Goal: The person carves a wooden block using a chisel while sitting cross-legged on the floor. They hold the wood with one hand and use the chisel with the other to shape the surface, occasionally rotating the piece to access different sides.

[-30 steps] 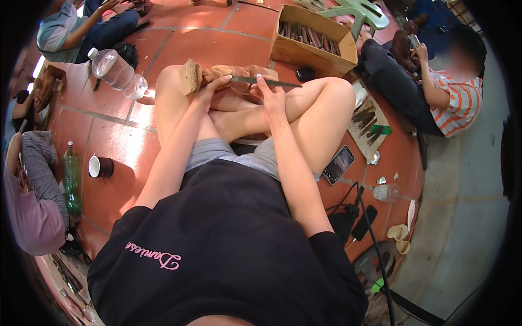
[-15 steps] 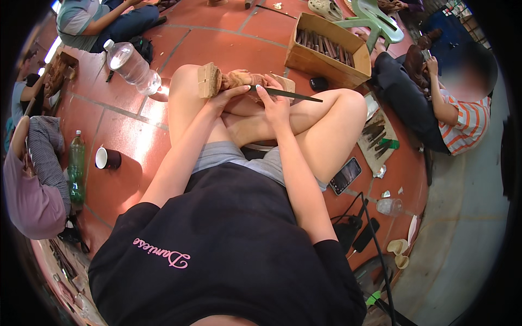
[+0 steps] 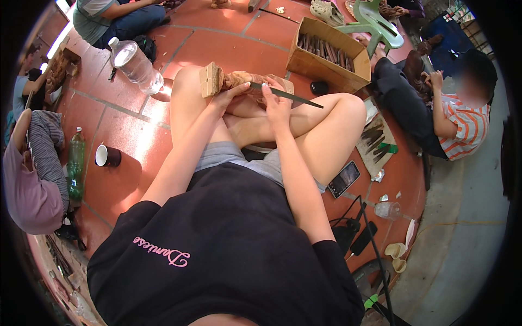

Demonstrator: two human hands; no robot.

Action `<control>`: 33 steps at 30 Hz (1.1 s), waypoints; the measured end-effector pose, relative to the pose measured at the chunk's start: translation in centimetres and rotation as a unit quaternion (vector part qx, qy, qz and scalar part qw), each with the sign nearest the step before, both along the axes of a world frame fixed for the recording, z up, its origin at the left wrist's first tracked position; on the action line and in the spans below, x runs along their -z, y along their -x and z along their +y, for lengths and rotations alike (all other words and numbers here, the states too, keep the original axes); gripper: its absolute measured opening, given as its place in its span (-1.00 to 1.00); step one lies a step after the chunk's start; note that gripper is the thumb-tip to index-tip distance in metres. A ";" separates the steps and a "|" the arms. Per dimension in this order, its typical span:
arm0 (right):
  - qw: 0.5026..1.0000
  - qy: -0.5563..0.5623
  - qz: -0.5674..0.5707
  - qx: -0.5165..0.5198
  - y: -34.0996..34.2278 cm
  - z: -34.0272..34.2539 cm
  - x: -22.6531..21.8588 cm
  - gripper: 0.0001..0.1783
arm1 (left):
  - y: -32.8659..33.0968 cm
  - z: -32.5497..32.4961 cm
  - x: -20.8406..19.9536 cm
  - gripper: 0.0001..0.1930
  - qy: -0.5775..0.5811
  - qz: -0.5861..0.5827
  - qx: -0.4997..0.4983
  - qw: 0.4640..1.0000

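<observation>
A carved wooden figure (image 3: 235, 79) with a square block base (image 3: 209, 80) at its left end lies across my crossed legs. My left hand (image 3: 234, 99) is closed around its underside near the middle, thumb on top beside the tool. In my right hand (image 3: 278, 104) is a long, dark, flat file (image 3: 296, 98), pinched under the thumb. Its left end rests against the carving near my left thumb; the other end points right, over my right leg. Some of the carving and the fingers beneath it are hidden.
A cardboard box of tools (image 3: 326, 65) stands beyond my right knee. A cloth with more tools (image 3: 375, 138) and a phone (image 3: 344, 179) lie to the right. Left are a large clear bottle (image 3: 136, 66), a cup (image 3: 107, 156) and a green bottle (image 3: 76, 165). Other people sit around.
The file has tilted slightly, its right end now lower, and my right hand has shifted a little with it. My left hand keeps its hold on the carving.
</observation>
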State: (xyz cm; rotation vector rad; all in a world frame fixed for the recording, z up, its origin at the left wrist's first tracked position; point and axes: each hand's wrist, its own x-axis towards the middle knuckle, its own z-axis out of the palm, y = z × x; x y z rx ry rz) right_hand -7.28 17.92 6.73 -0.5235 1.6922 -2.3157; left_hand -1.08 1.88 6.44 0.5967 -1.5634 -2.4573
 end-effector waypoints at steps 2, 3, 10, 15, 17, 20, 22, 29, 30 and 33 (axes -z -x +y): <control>0.997 -0.046 0.067 0.014 0.1 -0.2 0.1 -0.63 | 0.0 -0.1 0.0 -0.54 -0.015 0.004 -0.007 1.000; 0.992 -0.070 0.099 0.021 -0.1 -0.3 0.0 -0.65 | -0.1 0.2 -0.3 -0.51 -0.024 0.010 -0.013 1.000; 0.999 -0.024 0.028 0.017 0.0 -0.2 0.0 -0.68 | 0.5 -0.2 0.7 -0.44 -0.043 0.026 -0.045 0.998; 0.996 -0.012 0.079 0.045 -0.4 -0.5 -0.7 -0.72 | 0.8 -0.9 1.9 -0.42 -0.039 0.022 -0.047 0.998; 0.996 -0.025 0.063 0.052 0.1 0.0 -0.1 -0.73 | 0.8 -0.7 2.0 -0.44 -0.029 0.023 -0.054 0.998; 0.997 -0.005 0.060 0.052 -0.7 -0.4 -0.8 -0.75 | 0.8 -0.5 1.9 -0.47 -0.013 0.023 -0.050 0.998; 0.998 -0.012 0.045 0.037 -0.5 -0.7 -0.1 -0.75 | 0.7 -0.7 2.0 -0.48 -0.016 0.034 -0.033 0.999; 0.996 -0.013 0.056 0.068 -0.2 -0.3 -0.1 -0.81 | 0.1 0.3 -0.5 -0.46 -0.002 0.007 -0.029 1.000; 0.997 -0.015 0.052 0.056 -0.2 -0.4 0.1 -0.81 | -0.1 0.5 -1.2 -0.47 -0.004 0.000 -0.019 1.000; 0.997 -0.046 0.029 0.052 0.1 0.3 0.4 -0.78 | -0.1 0.9 -1.4 -0.49 -0.002 0.007 -0.041 0.999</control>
